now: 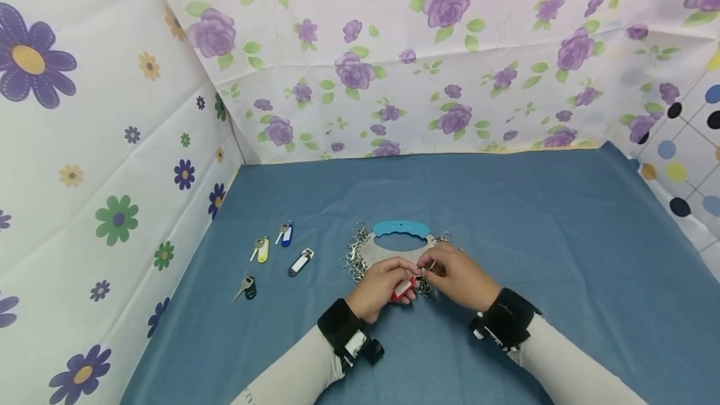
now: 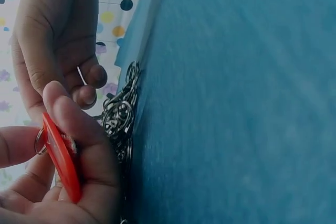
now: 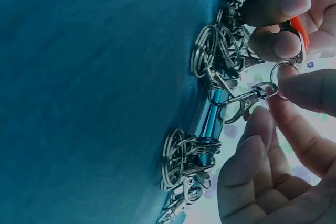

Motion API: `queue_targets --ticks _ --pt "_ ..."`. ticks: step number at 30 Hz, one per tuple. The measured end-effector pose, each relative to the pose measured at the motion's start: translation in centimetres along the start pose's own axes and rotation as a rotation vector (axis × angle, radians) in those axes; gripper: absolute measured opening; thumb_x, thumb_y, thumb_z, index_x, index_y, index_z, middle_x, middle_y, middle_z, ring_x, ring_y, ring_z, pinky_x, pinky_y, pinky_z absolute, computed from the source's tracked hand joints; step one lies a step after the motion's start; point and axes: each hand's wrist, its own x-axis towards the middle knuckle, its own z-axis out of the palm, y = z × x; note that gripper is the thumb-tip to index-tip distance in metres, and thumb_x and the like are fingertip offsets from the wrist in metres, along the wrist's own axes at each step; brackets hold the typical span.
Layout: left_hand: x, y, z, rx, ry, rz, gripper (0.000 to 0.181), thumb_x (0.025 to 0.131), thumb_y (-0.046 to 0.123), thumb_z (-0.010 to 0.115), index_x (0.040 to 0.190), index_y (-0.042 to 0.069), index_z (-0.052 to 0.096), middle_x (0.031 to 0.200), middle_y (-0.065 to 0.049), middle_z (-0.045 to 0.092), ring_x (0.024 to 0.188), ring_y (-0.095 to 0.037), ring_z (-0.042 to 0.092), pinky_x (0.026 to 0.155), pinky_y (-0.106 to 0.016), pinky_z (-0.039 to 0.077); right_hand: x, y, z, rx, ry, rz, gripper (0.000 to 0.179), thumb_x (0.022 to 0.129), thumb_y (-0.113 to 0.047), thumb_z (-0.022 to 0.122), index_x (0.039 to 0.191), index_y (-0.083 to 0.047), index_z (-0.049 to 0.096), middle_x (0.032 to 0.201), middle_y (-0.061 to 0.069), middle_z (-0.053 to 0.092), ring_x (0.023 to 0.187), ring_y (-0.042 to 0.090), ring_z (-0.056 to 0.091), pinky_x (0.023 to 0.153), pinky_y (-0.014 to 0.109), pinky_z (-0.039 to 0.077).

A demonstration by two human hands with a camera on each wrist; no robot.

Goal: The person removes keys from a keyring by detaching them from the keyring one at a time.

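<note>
My left hand (image 1: pixel 388 283) holds a red key tag (image 2: pixel 62 158), its thumb and fingers at the tag's small split ring (image 3: pixel 278 74). Close beside it, my right hand (image 1: pixel 452 270) grips a metal snap clasp (image 3: pixel 242 103) with its fingertips. In the right wrist view this clasp's end meets the tag's ring; whether it is hooked through cannot be made out. The clasp belongs to a grey metal plate (image 1: pixel 379 252) with a blue handle (image 1: pixel 400 227). Bunches of clasps and rings (image 3: pixel 215 51) hang along the plate's edge. The hands partly cover its front.
To the left lie a yellow key tag (image 1: pixel 263 250), a blue key tag (image 1: pixel 287 235) and a black one (image 1: pixel 250 287), each with a key. Another black tag (image 1: pixel 300 262) lies nearer the plate. A blue cloth (image 1: pixel 540 217) covers the table, with patterned sheets around it.
</note>
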Motion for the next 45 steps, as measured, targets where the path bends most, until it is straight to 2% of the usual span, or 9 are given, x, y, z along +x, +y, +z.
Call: queue_targets --ticks 6,13,21,32,40,45 --pt "-0.2 0.3 0.2 0.072 0.04 0.035 0.024 0.104 0.011 0.05 0.118 -0.001 0.064 0.106 -0.029 0.068 0.069 -0.012 0.065 0.061 -0.024 0.052 0.0 0.4 0.0 0.022 -0.008 -0.023 0.01 0.098 -0.012 0.065 0.102 -0.021 0.068 0.094 -0.007 0.061 0.08 0.004 0.055 0.072 0.025 0.049" --pt "-0.6 0.6 0.3 0.097 0.083 0.052 0.024 0.101 0.008 0.053 0.122 -0.003 0.058 0.106 -0.028 0.069 0.071 -0.013 0.064 0.064 -0.026 0.052 -0.2 0.5 -0.4 0.08 -0.093 -0.027 0.004 0.1 -0.019 0.065 0.103 -0.021 0.068 0.09 -0.007 0.068 0.079 0.001 0.062 0.072 0.025 0.052" --pt "-0.6 0.6 0.1 0.115 0.091 0.07 0.023 0.1 0.009 0.057 0.119 -0.003 0.06 0.106 -0.028 0.07 0.075 -0.014 0.064 0.069 -0.027 0.053 -0.3 0.4 -0.8 0.082 -0.12 -0.039 0.009 0.101 -0.022 0.064 0.104 -0.025 0.071 0.09 -0.006 0.072 0.078 -0.001 0.063 0.072 0.024 0.053" --pt "-0.5 0.7 0.0 0.145 0.095 0.095 0.02 0.098 0.009 0.061 0.114 -0.002 0.066 0.105 -0.029 0.07 0.074 -0.013 0.064 0.068 -0.029 0.053 -0.4 0.2 -0.9 0.059 -0.117 -0.07 0.013 0.1 -0.017 0.063 0.104 -0.019 0.075 0.089 -0.005 0.074 0.075 -0.003 0.063 0.069 0.023 0.053" --pt "-0.4 0.5 -0.2 0.172 0.091 0.084 0.023 0.1 0.01 0.06 0.118 0.003 0.07 0.11 -0.022 0.072 0.078 -0.014 0.065 0.07 -0.026 0.053 -0.5 0.1 -0.7 0.032 -0.083 -0.081 0.013 0.102 -0.017 0.06 0.106 -0.017 0.073 0.085 -0.004 0.073 0.068 -0.003 0.059 0.063 0.023 0.05" --pt "-0.4 0.6 -0.2 0.168 0.09 0.088 0.022 0.1 0.011 0.06 0.119 0.006 0.071 0.111 -0.023 0.071 0.078 -0.015 0.065 0.069 -0.026 0.053 -0.5 -0.1 -0.7 0.02 -0.072 -0.082 0.013 0.103 -0.019 0.06 0.106 -0.016 0.072 0.084 -0.004 0.073 0.068 -0.003 0.06 0.062 0.022 0.05"
